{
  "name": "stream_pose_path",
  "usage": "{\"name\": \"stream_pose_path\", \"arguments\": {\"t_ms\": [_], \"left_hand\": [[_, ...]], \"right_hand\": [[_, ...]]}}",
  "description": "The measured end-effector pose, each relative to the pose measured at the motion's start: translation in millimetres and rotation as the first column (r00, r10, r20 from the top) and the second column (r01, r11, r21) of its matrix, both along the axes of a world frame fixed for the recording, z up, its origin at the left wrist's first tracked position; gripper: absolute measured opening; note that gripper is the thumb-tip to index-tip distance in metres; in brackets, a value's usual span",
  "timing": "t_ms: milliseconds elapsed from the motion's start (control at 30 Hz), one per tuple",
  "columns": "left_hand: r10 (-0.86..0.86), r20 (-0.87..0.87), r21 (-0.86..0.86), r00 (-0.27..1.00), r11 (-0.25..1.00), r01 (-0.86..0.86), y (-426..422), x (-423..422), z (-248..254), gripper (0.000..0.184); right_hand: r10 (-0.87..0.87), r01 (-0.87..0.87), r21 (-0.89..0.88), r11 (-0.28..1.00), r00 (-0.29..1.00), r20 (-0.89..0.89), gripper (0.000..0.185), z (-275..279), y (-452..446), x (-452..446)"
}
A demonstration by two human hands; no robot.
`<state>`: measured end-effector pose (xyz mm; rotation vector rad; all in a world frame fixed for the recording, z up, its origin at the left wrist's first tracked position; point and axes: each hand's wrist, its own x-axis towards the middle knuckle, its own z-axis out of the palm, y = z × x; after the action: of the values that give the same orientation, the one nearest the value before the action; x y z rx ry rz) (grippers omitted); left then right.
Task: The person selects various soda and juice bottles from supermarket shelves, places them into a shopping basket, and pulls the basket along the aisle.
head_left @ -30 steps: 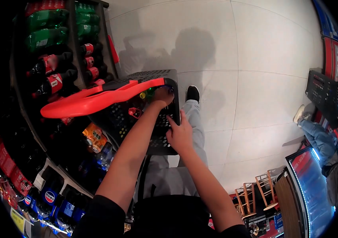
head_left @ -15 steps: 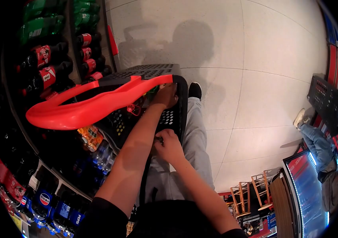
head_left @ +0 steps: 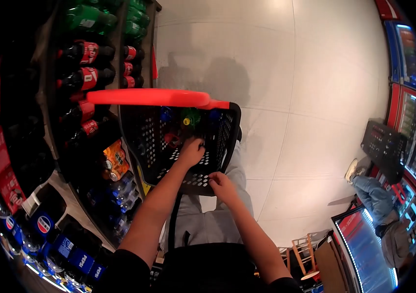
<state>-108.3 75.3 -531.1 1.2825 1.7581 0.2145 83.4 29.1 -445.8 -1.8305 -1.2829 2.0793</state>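
A black shopping basket [head_left: 142, 139] with perforated walls stands before me, its red handle [head_left: 147, 97] along the far side. Inside, a green bottle with a yellow cap [head_left: 189, 120] lies between blue-topped items [head_left: 166, 115]. My left hand [head_left: 192, 151] reaches down into the basket with its fingers curled, beside a red item [head_left: 172, 140] whose kind is unclear. What those fingers hold, if anything, is hidden. My right hand [head_left: 221, 187] is closed at the near right corner of the rim; I cannot make out what lies between thumb and fingers.
Shelves at left hold cola bottles [head_left: 89, 77], green bottles [head_left: 88, 18], Pepsi bottles [head_left: 71, 249] and an orange multipack [head_left: 115, 161]. Pale floor tiles [head_left: 276, 97] extend to the right. Another person [head_left: 376, 195] is beside lit coolers [head_left: 364, 244], near a black perforated object [head_left: 384, 149].
The red handle has swung toward the far side, exposing the basket's inside. My left hand has drawn nearer to me within the basket. My right hand has shifted slightly right and the view has turned.
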Motion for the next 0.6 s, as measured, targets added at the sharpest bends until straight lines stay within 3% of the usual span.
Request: {"name": "stream_pose_path", "arguments": {"t_ms": [33, 67, 100, 200, 267, 333, 400, 433, 467, 533, 600], "left_hand": [[0.073, 0.075, -0.132, 0.995, 0.989, -0.062, -19.6, -13.1, 12.9, 0.023], [0.118, 0.072, -0.052, 0.990, 0.992, -0.115, -50.1, -23.8, 18.1, 0.021], [0.162, 0.066, -0.077, 0.985, 0.985, -0.156, -79.7, -34.3, 28.2, 0.021], [0.274, -0.054, -0.166, 0.960, 0.946, -0.279, -159.5, -57.2, 72.1, 0.021], [0.452, -0.158, -0.120, 0.878, 0.874, -0.471, -232.3, -58.2, 83.8, 0.022], [0.593, -0.240, -0.217, 0.769, 0.739, -0.638, -293.6, -44.5, 103.1, 0.025], [0.657, -0.219, -0.277, 0.722, 0.667, -0.691, -371.7, -19.4, 86.9, 0.029], [0.367, -0.242, -0.307, 0.898, 0.849, -0.430, -390.5, -2.0, 90.5, 0.031], [0.030, -0.262, -0.350, 0.965, 0.929, -0.124, -403.8, 11.0, 94.2, 0.032], [0.497, -0.148, -0.415, 0.855, 0.753, -0.510, -408.7, 56.2, 116.1, 0.035], [0.553, -0.084, -0.386, 0.829, 0.749, -0.539, -414.7, 79.2, 113.6, 0.034]], "right_hand": [[0.016, -0.016, -0.013, 1.000, 1.000, -0.003, 0.023, -8.1, -11.1, 4.0], [0.033, -0.033, -0.023, 0.999, 0.999, -0.011, 0.023, -12.1, -15.8, 6.5], [0.057, -0.057, -0.057, 0.997, 0.998, -0.013, 0.025, -8.1, -13.1, 13.1], [0.217, -0.226, 0.097, 0.969, 0.972, 0.087, 0.028, -3.6, -8.1, 45.7], [0.347, -0.363, 0.056, 0.930, 0.918, 0.190, 0.032, 30.1, 20.1, 68.0], [0.425, -0.462, 0.182, 0.868, 0.881, 0.207, 0.033, 29.7, 28.4, 108.2], [0.519, -0.566, 0.117, 0.816, 0.807, 0.280, 0.035, 24.1, 39.8, 149.7], [0.514, -0.580, 0.094, 0.809, 0.776, 0.366, 0.036, 22.1, 43.5, 171.8], [0.501, -0.587, 0.067, 0.807, 0.739, 0.450, 0.037, 24.1, 47.7, 192.1], [0.579, -0.686, -0.048, 0.726, 0.572, 0.581, 0.040, 40.7, 57.8, 220.9], [0.521, -0.645, -0.070, 0.761, 0.542, 0.660, 0.041, 64.0, 52.9, 233.5]]}}
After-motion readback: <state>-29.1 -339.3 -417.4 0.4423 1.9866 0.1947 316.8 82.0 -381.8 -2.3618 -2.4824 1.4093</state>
